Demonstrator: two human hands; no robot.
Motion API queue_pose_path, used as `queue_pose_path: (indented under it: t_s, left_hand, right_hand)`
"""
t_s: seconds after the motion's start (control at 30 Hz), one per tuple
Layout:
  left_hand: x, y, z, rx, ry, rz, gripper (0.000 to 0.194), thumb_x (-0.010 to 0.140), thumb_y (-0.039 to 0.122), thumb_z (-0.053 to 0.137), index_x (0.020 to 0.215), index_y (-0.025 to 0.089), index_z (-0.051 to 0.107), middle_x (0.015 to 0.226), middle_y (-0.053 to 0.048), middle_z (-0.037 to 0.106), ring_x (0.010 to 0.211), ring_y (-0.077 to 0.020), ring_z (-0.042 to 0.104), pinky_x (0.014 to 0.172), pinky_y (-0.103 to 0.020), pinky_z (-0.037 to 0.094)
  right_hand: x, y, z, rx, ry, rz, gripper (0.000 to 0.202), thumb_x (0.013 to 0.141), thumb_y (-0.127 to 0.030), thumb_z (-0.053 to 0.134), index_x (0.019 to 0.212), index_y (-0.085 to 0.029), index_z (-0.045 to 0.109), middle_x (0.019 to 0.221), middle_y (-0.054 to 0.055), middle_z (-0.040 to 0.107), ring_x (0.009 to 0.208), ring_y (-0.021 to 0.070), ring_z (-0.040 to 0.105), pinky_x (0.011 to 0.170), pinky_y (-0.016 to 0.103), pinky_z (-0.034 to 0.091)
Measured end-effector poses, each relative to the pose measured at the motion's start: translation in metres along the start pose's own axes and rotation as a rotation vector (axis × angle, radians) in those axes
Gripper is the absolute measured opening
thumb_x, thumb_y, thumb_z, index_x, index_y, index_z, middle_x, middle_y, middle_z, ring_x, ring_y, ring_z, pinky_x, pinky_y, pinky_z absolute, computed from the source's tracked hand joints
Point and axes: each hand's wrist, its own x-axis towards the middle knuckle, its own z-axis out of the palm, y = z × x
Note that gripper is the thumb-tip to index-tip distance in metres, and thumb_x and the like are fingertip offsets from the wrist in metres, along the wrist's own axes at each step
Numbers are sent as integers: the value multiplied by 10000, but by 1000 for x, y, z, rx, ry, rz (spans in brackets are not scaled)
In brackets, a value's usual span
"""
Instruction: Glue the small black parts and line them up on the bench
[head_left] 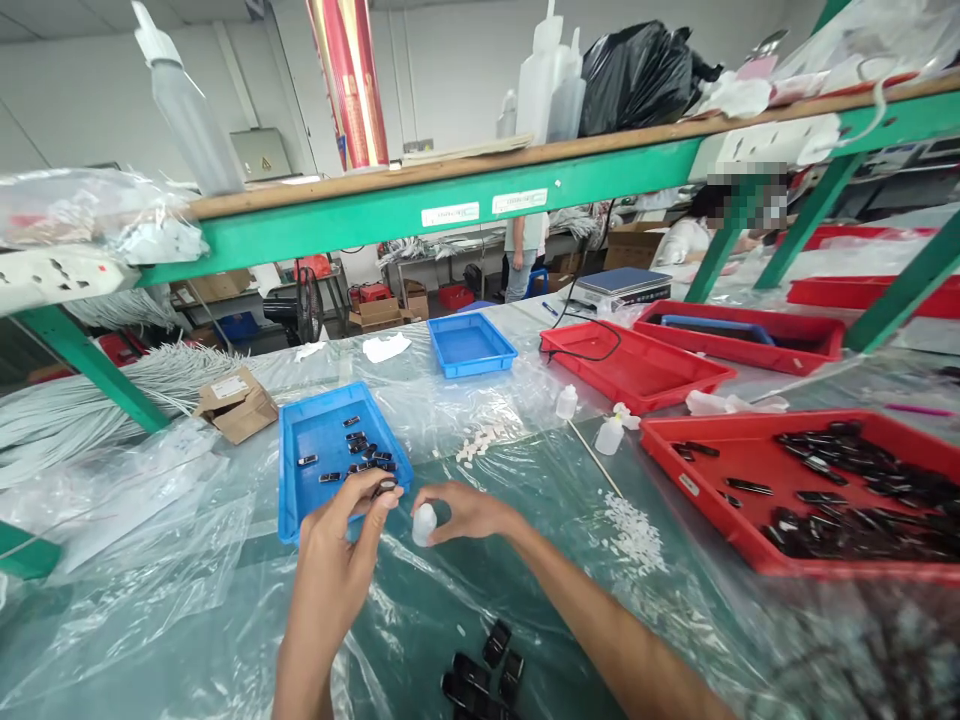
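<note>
My left hand pinches a small black part between thumb and fingertips, just at the near right corner of a blue tray that holds several more black parts. My right hand grips a small white squeeze bottle, a short gap to the right of the left hand. Both hands hover over the plastic-covered green table. Several black parts lie on the table close to me, between my forearms.
A red tray full of black parts sits at the right. Piles of tiny white pieces lie beside it, and two small white bottles stand behind. More red trays, a second blue tray and a cardboard box lie farther back under a green shelf.
</note>
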Motion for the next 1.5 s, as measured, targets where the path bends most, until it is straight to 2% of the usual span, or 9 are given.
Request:
queue_pose_path:
  t_s: [0.1, 0.2, 0.33, 0.47, 0.67, 0.87, 1.07, 1.2, 1.5]
  left_hand:
    - [-4, 1, -3, -13, 59, -15, 281, 1072, 526, 635, 1175, 314, 788, 1096, -50, 924, 1031, -295, 893, 852, -377, 715]
    - [-8, -3, -6, -11, 98, 25, 236, 1044, 524, 685, 1165, 367, 814, 1068, -12, 928, 960, -276, 900, 793, -348, 728]
    - [-14, -3, -7, 32, 178, 95, 184, 1052, 479, 675, 1132, 417, 829, 1135, 14, 921, 973, -278, 895, 809, -366, 744]
    - [-17, 2, -9, 114, 253, 206, 176, 1058, 453, 680, 1144, 447, 833, 1136, 22, 920, 965, -284, 893, 819, -378, 748]
    - [-18, 4, -16, 93, 207, 264, 200, 1061, 417, 693, 1192, 452, 840, 1201, -11, 910, 1097, -331, 886, 730, -355, 763]
    - [-25, 16, -18, 143, 209, 306, 280, 1079, 369, 647, 1265, 514, 797, 1210, 22, 908, 1123, -336, 882, 802, -404, 782]
    - [-29, 26, -22, 169, 208, 304, 280, 1108, 389, 611, 1284, 529, 778, 1246, 25, 900, 1137, -309, 883, 765, -339, 769]
    - [-29, 23, -26, 149, 169, 428, 294, 1117, 385, 587, 1312, 498, 777, 1250, -19, 898, 1160, -311, 879, 825, -353, 773]
    - [-28, 17, -19, 219, 234, 385, 248, 1080, 352, 637, 1212, 494, 792, 1208, 37, 909, 1109, -270, 892, 873, -315, 768]
  right_hand:
    - [-4, -34, -18, 41, 39, -60, 367, 942, -572, 803, 1119, -250, 789, 1086, -4, 812, 1016, 205, 823, 947, 343, 668]
    - [-17, -76, -36, -7, 162, -121, 436, 964, -486, 822, 1340, -276, 753, 1302, 78, 792, 1128, 237, 811, 929, 361, 690]
    - [-37, -122, -42, -398, 447, -309, 472, 974, -278, 799, 1410, -380, 651, 1221, 44, 836, 1057, 241, 831, 875, 368, 713]
    - [-42, -146, -32, -609, 456, -509, 441, 967, -191, 725, 1362, -358, 625, 1115, 56, 848, 952, 267, 842, 773, 397, 735]
    - [-46, -161, -20, -693, 522, -483, 474, 944, -195, 736, 1377, -359, 636, 1153, 98, 826, 937, 298, 856, 692, 427, 757]
    - [-52, -166, -11, -579, 553, -454, 538, 940, -218, 732, 1422, -420, 605, 1126, 63, 844, 945, 297, 857, 906, 515, 778]
    - [-57, -169, -5, -496, 589, -428, 537, 915, -222, 743, 1389, -441, 615, 1159, 52, 850, 922, 296, 859, 779, 440, 781]
    - [-61, -175, -10, -576, 596, -470, 551, 908, -178, 711, 1403, -407, 634, 1134, 72, 864, 912, 302, 870, 818, 478, 796]
    - [-68, -166, -2, -699, 591, -475, 848, 919, -197, 659, 1697, -482, 475, 1236, 41, 878, 952, 334, 895, 869, 515, 821]
